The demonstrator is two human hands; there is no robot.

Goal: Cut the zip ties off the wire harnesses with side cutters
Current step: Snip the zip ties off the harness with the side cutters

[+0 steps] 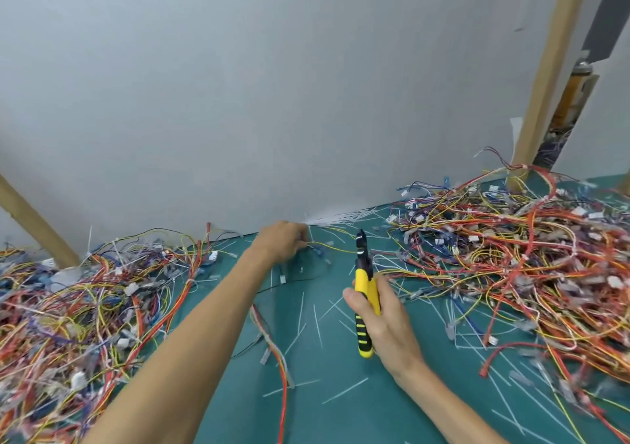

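Head view: side cutters (363, 281) are standing tip-up in the right hand (383, 312), whose fingers are wrapping the yellow handles. Left hand (281, 240) is reaching to the far edge of the green mat (341, 416), its fingers curling onto a small harness (325, 246), though blur is hiding the exact grip. Cut zip ties (317, 322) are littering the mat. With a left pile (85, 307) and a right pile (528, 256) flanking them, plenty is probably still waiting.
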